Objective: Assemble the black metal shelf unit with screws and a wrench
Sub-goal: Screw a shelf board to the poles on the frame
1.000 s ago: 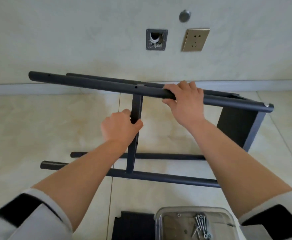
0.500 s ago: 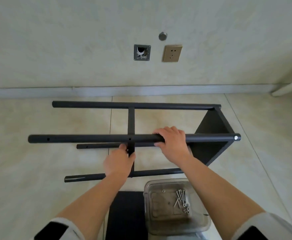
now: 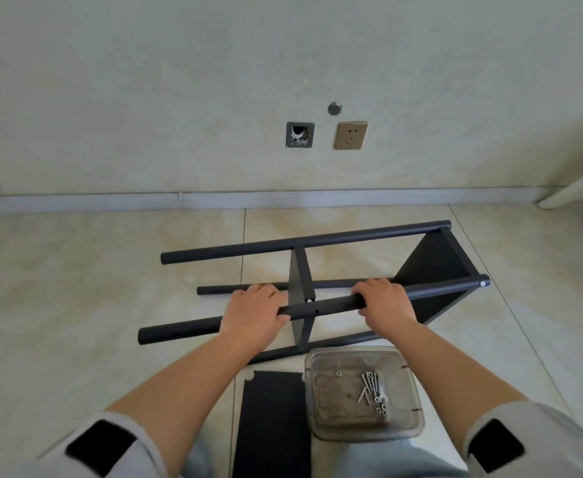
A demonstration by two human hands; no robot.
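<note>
- The black metal shelf frame (image 3: 435, 267) lies on its side on the tiled floor (image 3: 76, 270), its four round posts running roughly left to right.
- The near upper post (image 3: 317, 310) is raised above the floor and slopes up toward the right, ending in a cap with a silver screw (image 3: 483, 283).
- The left hand (image 3: 253, 315) grips this post left of the middle shelf panel (image 3: 302, 288); the fingers are curled over the top of the tube and the thumb shows beneath it.
- The right hand (image 3: 385, 301) grips the same post right of that panel, fingers wrapped over the top.
- The middle shelf panel stands on edge between the posts, with a small screw point visible at its near corner, just beside the gripped post.
- A wider end shelf panel (image 3: 435, 291) closes the right end of the frame.
- The far upper post (image 3: 303, 241) runs parallel behind; the far lower post (image 3: 245, 288) lies on the floor between the two upper ones as seen from here.
- A clear plastic container (image 3: 364, 426) sits on the floor just in front of the frame, beside the right forearm. It holds a cluster of silver screws (image 3: 372, 388) and small nuts (image 3: 381, 408).
- A loose black shelf panel (image 3: 272, 426) lies flat on the floor, touching or just beside the container's left side.
- On the wall (image 3: 145, 98) behind are a bronze power socket (image 3: 350, 135), an open metal wall box (image 3: 299, 134) and a round grey cap (image 3: 334, 108).
- No wrench can be made out.
</note>
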